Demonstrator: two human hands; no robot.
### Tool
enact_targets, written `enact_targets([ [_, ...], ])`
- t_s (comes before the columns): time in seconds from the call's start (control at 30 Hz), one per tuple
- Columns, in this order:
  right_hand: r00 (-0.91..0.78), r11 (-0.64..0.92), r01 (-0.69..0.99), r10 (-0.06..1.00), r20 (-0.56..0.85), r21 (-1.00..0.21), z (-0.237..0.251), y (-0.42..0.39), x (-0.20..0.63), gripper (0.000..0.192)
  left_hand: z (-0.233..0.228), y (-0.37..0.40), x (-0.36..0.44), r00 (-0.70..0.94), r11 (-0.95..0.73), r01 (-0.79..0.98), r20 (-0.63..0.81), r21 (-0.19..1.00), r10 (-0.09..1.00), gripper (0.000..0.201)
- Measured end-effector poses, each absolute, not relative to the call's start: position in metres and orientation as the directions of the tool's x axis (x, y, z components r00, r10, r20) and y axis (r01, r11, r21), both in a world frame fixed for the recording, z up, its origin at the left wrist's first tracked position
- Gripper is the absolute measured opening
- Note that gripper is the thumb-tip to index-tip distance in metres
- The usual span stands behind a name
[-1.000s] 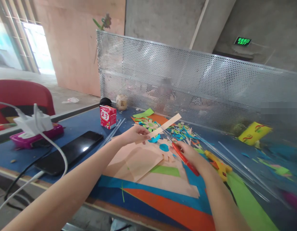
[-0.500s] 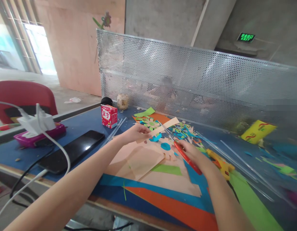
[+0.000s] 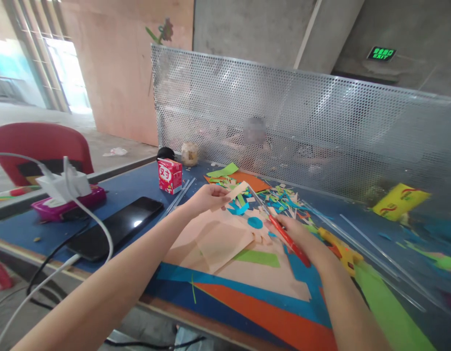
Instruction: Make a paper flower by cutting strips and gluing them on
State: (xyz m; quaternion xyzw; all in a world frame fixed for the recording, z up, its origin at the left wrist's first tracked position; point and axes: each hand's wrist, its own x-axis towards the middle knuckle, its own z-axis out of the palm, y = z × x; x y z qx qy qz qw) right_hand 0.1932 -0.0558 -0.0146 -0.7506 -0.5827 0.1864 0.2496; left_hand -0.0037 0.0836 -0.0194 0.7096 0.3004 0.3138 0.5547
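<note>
My left hand pinches a short strip of peach paper above the blue table. My right hand grips red-handled scissors, whose blades point up and left toward the strip's far end. Below both hands lie peach paper sheets, a blue paper disc and a scatter of coloured paper scraps.
A red carton, a black phone, a white charger with cable on a pink box sit left. A yellow glue gun and clear glue sticks lie right. A perforated metal screen stands behind, with a person beyond it.
The peach strip in my left hand is now much shorter than a second ago. The scissors stay at its far end. The view has shifted slightly.
</note>
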Motion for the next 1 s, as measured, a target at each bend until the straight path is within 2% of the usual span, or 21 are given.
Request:
enact_targets([
  [0.17, 0.177, -0.154, 0.777, 0.984, -0.023, -0.610, -0.013, -0.060, 0.191, 0.029, -0.016, 0.083, -0.003, 0.473, -0.045, -0.108, 0.091, 0.993, 0.877, 0.013],
  [0.33, 0.126, -0.095, 0.817, 0.992, 0.015, -0.569, -0.023, -0.056, 0.196, 0.031, -0.014, 0.083, -0.002, 0.480, 0.007, -0.194, 0.089, 0.981, 0.873, 0.010],
  [0.47, 0.102, -0.102, 0.809, 0.994, -0.032, -0.579, -0.029, -0.052, 0.199, 0.030, -0.016, 0.081, 0.000, 0.511, -0.048, -0.246, 0.172, 0.968, 0.842, 0.013],
  [0.63, 0.073, -0.081, 0.826, 0.997, -0.036, -0.558, -0.028, -0.050, 0.199, 0.031, -0.013, 0.072, 0.000, 0.640, -0.098, -0.055, 0.110, 0.994, 0.761, 0.013],
  [0.8, 0.126, -0.124, 0.865, 0.992, -0.029, -0.486, -0.025, -0.051, 0.202, 0.032, -0.015, 0.076, 0.000, 0.580, -0.255, 0.134, 0.133, 0.958, 0.804, 0.020],
  [0.87, 0.180, -0.160, 0.896, 0.984, 0.011, -0.414, -0.019, -0.054, 0.201, 0.032, -0.019, 0.080, -0.002, 0.547, -0.360, 0.325, 0.137, 0.874, 0.826, 0.023],
  [0.93, 0.253, -0.225, 0.915, 0.967, 0.041, -0.336, -0.013, -0.057, 0.198, 0.033, -0.022, 0.085, -0.006, 0.516, -0.466, 0.533, 0.165, 0.706, 0.840, 0.022],
  [1.0, 0.287, -0.262, 0.924, 0.956, 0.054, -0.279, -0.009, -0.060, 0.194, 0.034, -0.024, 0.090, -0.011, 0.474, -0.507, 0.664, 0.215, 0.550, 0.854, 0.018],
])
